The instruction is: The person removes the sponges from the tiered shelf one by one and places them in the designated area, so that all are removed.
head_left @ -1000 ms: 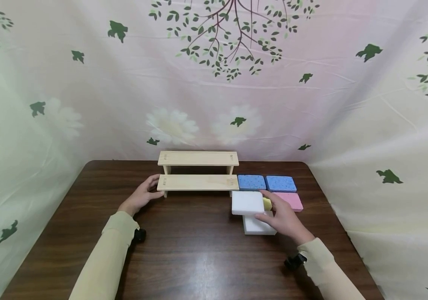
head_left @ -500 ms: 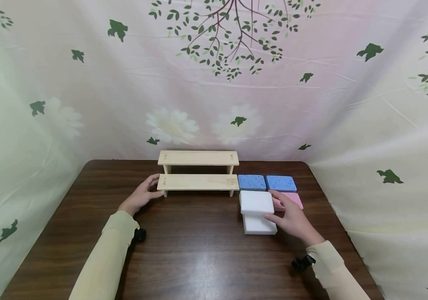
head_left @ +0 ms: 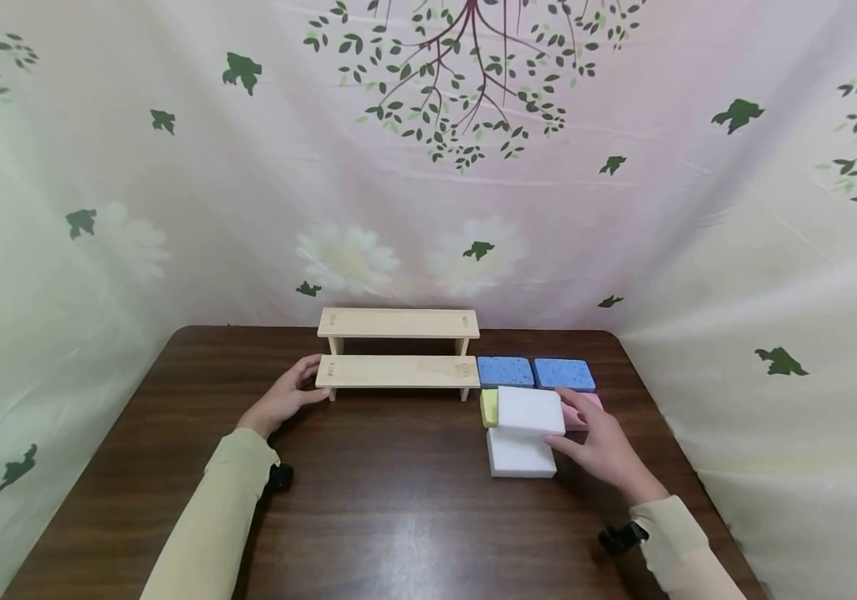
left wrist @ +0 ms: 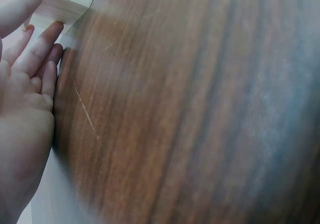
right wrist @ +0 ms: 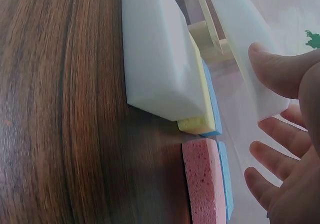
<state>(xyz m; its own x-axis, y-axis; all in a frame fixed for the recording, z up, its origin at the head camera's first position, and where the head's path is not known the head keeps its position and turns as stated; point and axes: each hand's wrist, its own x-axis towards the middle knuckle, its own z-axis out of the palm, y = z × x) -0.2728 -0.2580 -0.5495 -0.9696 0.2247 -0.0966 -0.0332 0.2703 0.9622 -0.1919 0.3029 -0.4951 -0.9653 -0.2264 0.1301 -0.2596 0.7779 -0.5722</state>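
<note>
My right hand (head_left: 599, 446) pinches a white sponge block (head_left: 530, 410) by its right side, thumb in front. In the right wrist view the held white sponge is raised off the table, above the others. Below it lie a second white sponge (head_left: 522, 454), a partly covered yellow sponge (head_left: 489, 408) and a pink sponge (head_left: 592, 403). Two blue sponges (head_left: 505, 372) sit behind them. At the left end of a two-tier wooden shelf (head_left: 398, 372), my left hand (head_left: 283, 398) rests against the lower board, fingers loosely extended in the left wrist view.
The shelf's upper tier (head_left: 398, 322) stands at the back edge of the brown wooden table (head_left: 398, 517). Printed cloth (head_left: 428, 208) hangs behind the table and along both sides. Each wrist wears a black camera strap (head_left: 280, 477).
My right hand has moved right with the white sponge, uncovering the yellow sponge's left part and covering some of the pink one. The left hand stays at the shelf.
</note>
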